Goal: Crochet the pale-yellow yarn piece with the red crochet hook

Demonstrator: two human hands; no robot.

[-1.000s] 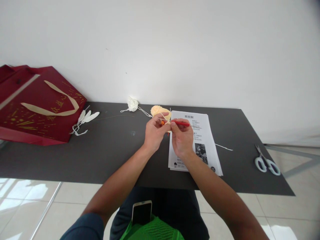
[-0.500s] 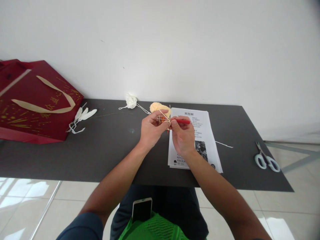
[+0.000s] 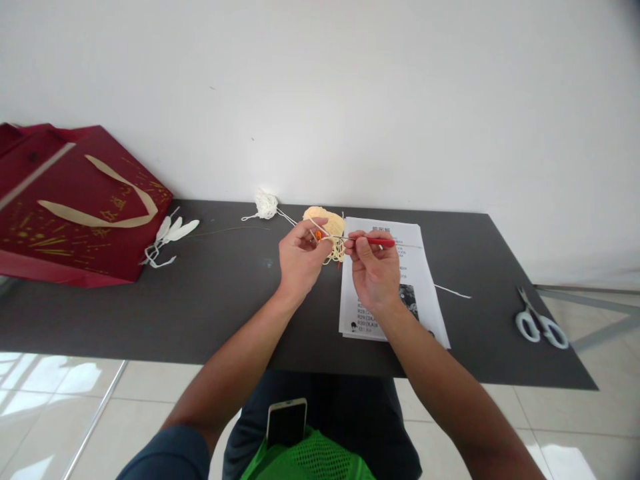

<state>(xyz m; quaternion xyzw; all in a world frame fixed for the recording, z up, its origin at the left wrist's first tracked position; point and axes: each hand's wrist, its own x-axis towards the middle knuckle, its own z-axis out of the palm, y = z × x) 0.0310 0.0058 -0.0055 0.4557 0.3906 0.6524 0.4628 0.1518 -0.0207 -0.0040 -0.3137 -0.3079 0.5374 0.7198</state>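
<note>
My left hand (image 3: 300,257) is closed in a pinch on a small pale yellow crochet piece (image 3: 336,251) with an orange marker, and yarn runs over its fingers. My right hand (image 3: 374,270) is closed on a red-handled crochet hook (image 3: 374,242), its tip pointing left into the piece. Both hands hover just above the dark table (image 3: 225,300). A ball of pale yellow yarn (image 3: 323,219) lies right behind them, and a printed pattern sheet (image 3: 400,267) lies under my right hand.
A red gift bag (image 3: 75,200) with gold ribbon handles lies at the far left, white feather-like pieces (image 3: 173,233) beside it. A small tangle of white yarn (image 3: 265,205) sits by the wall. Scissors (image 3: 540,323) lie at the right end. A phone (image 3: 286,421) rests in my lap.
My right hand has pulled the hook a little to the right, drawing yarn out. More of the yellow crochet piece now shows between the hands. The view has shifted slightly.
</note>
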